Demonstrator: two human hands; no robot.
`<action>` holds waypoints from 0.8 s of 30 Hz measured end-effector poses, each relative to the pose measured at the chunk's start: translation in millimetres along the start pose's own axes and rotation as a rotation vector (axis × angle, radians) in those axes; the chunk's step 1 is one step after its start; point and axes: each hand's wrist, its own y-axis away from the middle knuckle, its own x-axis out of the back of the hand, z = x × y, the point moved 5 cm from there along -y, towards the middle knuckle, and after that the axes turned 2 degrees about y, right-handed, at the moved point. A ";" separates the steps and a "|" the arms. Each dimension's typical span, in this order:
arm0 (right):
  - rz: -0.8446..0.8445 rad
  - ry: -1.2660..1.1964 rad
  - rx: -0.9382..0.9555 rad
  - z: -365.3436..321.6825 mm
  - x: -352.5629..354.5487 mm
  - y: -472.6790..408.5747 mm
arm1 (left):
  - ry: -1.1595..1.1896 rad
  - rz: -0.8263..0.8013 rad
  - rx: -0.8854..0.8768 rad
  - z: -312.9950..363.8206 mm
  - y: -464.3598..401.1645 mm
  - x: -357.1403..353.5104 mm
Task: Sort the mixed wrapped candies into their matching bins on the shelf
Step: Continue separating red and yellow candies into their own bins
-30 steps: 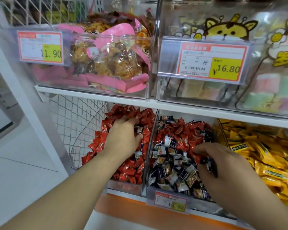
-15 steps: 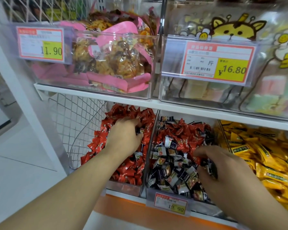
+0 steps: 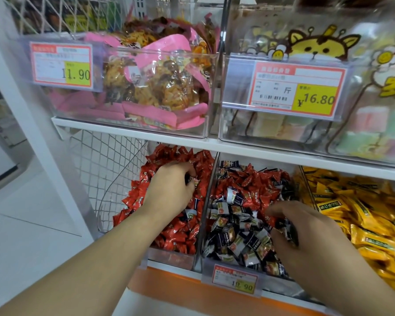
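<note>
left hand [image 3: 169, 188]: fingers curled, pinching a candy in the red-candy bin [image 3: 169, 258], lower centre | right hand [image 3: 306, 238]: fingers curled into the mixed bin [image 3: 237, 224]; grip unclear | hands: 2 | lower bins: 3

Setting: a shop, bulk sweets and snacks section. White shelf [image 3: 132, 131] in two tiers, fitted with clear plastic bins [image 3: 205, 124] side by side. Printed price tags clipped to the bin fronts: 11.90 [image 3: 62, 65], ¥16.80 with a barcode [image 3: 297, 87], and a third tag [image 3: 234, 282] on the lower tier. Bins hold loose wrapped candies [image 3: 244, 192] and yellow packets [image 3: 360, 215] in quantity; snack bags [image 3: 160, 87] above. White wire mesh panel [image 3: 105, 163] at the shelf end.
</note>
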 end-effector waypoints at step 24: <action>0.001 -0.019 -0.065 10.2 11.3 -0.6 | 0.233 -0.220 -0.124 81.4 67.8 42.0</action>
